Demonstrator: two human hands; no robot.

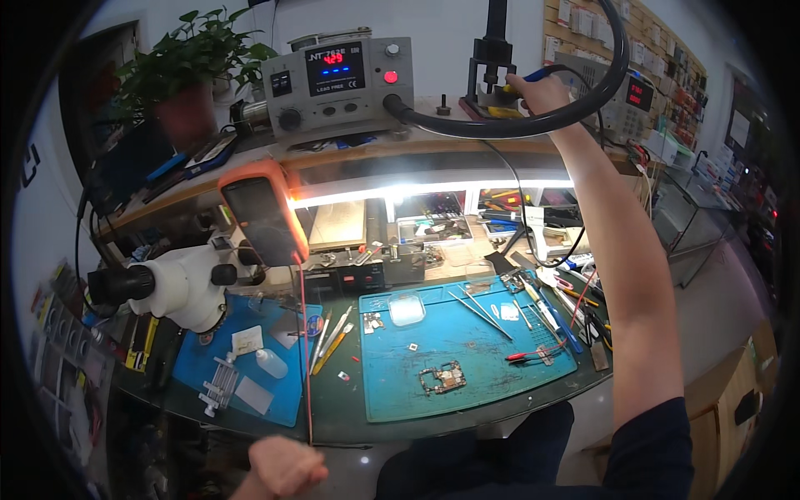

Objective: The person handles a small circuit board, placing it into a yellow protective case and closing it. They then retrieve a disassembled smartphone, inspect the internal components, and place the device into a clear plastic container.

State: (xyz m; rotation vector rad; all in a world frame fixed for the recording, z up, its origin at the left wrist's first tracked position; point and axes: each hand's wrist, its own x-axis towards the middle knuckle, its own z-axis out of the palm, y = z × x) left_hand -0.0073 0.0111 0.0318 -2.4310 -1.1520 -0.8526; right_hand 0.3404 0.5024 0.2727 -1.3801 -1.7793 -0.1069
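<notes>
- Workbench seen from above; all places given rel. to the lg blue mat (392, 383) at its centre.
- Far beyond mat, to the R, on a raised shelf (358, 155): a blue handle (539, 74) w/ dark cord is gripped by the right hand (543, 90), fingers wrapped round it; the arm is stretched out past the mat's R side. Handle is held right beside a black stand (493, 68); contact btwn them can't be told.
- Front-left of mat, off the bench edge: the left hand (286, 467) is held low, fingers loosely curled, nr a thin red wire (305, 350); whether anything is gripped can't be told.
- On mat, nr its front middle: a sm circuit board (446, 377) is laid flat, untouched.
- On mat, toward the back: a clear tub (407, 310) at L, tweezers (486, 319) placed R of it; red clips (518, 357) are set nr the mat's R side.
- L of mat: a smaller mat (287, 400) is topped by a white bottle (271, 363); a white microscope (187, 287) is seen by its back-left corner.
- Beyond mat, to the L: an orange meter (260, 212) is propped up.
- Beyond mat, on the same shelf: a grey control box (354, 112) w/ lit display; a thick black hose (500, 127) is looped from it toward the R, in front of the right forearm.
</notes>
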